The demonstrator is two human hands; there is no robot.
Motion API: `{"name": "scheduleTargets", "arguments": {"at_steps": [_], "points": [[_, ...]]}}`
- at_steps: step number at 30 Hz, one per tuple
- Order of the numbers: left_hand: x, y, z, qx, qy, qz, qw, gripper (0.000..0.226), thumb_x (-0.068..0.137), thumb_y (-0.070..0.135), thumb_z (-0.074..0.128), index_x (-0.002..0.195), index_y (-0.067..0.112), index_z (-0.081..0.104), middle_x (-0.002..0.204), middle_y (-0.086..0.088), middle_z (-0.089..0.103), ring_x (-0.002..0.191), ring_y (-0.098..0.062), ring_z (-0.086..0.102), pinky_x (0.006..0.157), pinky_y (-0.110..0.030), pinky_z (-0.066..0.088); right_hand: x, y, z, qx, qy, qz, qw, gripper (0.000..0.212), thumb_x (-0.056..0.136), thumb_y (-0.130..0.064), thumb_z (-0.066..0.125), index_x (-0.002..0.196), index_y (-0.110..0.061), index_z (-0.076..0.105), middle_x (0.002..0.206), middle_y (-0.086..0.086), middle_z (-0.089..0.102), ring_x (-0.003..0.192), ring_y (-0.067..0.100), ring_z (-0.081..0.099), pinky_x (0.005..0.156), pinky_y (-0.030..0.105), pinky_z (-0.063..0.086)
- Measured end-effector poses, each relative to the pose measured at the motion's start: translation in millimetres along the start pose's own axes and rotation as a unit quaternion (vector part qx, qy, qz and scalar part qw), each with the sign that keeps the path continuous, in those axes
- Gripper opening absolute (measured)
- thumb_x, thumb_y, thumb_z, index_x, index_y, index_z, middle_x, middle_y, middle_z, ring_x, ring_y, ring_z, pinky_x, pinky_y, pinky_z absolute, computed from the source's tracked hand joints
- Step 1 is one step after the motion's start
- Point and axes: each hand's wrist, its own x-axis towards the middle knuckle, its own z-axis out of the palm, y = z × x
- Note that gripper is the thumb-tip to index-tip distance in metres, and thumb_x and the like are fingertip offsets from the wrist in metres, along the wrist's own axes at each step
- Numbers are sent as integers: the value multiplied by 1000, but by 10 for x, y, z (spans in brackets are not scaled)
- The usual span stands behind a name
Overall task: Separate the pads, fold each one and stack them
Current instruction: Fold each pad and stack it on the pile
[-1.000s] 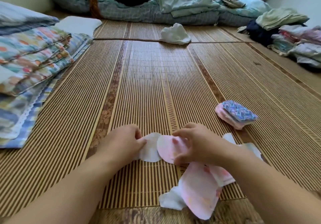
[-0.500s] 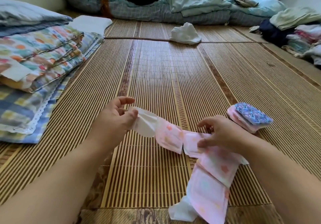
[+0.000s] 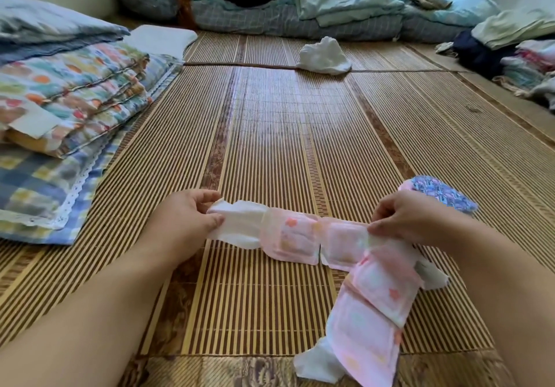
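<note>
A chain of pink pads (image 3: 303,238) hangs stretched above the mat (image 3: 270,146), left hand (image 3: 183,221) and right hand (image 3: 408,217) each pinching it. Far right, a small folded stack (image 3: 441,192) waits; most remain unseparated.

A striped bamboo mat (image 3: 285,146) is spread across the floor. A stack of folded quilts (image 3: 60,116) is laid along its left edge, and a crumpled white cloth (image 3: 324,56) is seen at upper centre. A small pile of folded pads (image 3: 441,191) is set at right.
</note>
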Motion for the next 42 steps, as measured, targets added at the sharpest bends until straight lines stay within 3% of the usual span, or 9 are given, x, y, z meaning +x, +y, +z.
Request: {"name": "scheduleTargets", "arguments": {"at_steps": [11,14,17,22,26,29,32,35,42], "points": [[34,-2,22,-85,55,-1,995,18,86,21,66,102,26,71,72,6,71,65,-15,67,57,-34,57,-110,-64,-188,98,178,-106,973,15,80,-17,69,69,-27,71,66,-4,69,59,14,62,51,28,48],[31,32,9,-140,104,32,984,22,86,23,65,73,41,70,68,11,70,52,-7,62,42,-23,49,-125,-111,-148,130,285,-161,936,15,81,-16,67,76,-29,69,70,-13,67,64,3,62,56,17,47],[43,52,-47,-199,126,19,972,29,85,19,66,69,42,71,69,-5,69,62,-21,57,50,-30,47,-147,-124,-77,100,367,-244,892,9,77,-11,72,81,-19,72,80,-11,67,78,4,61,73,21,49],[43,-58,-161,-182,57,-22,981,25,86,13,59,80,33,73,48,5,63,35,-9,38,32,-20,30,-141,23,223,-91,173,-297,935,7,73,-22,72,79,-23,75,103,-4,71,101,11,56,93,41,49],[35,-86,-192,-134,-12,-81,988,24,87,7,54,77,18,74,62,-4,73,51,-15,67,43,-27,52,-69,118,341,-79,37,-209,974,22,77,-19,71,72,-40,71,118,-22,51,110,1,43,95,29,40],[24,-116,-188,-115,-6,-119,986,25,81,16,53,70,14,75,70,-10,74,71,-31,70,70,-47,56,-26,127,229,15,96,-157,983,22,80,-19,60,69,-38,65,102,-18,57,88,-8,49,71,20,41],[21,-115,-187,-109,16,-125,986,35,77,34,51,62,14,76,78,-12,69,73,-33,62,67,-44,50,41,135,175,59,212,-57,974,15,85,-33,56,71,-31,56,82,-6,65,75,9,59,61,30,47],[11,-139,-180,4,26,-92,995,28,81,34,63,58,19,70,71,-2,66,66,-20,58,56,-33,45,81,111,256,-14,154,38,987,34,75,-60,62,79,-27,54,78,-7,60,74,11,58,59,28,45],[16,-206,-263,36,-2,-80,996,12,75,15,73,67,23,73,77,3,69,73,-13,61,55,-25,39,125,-33,269,-9,93,58,994,26,77,-40,72,65,-17,67,67,1,67,64,13,60,52,28,45]]}}
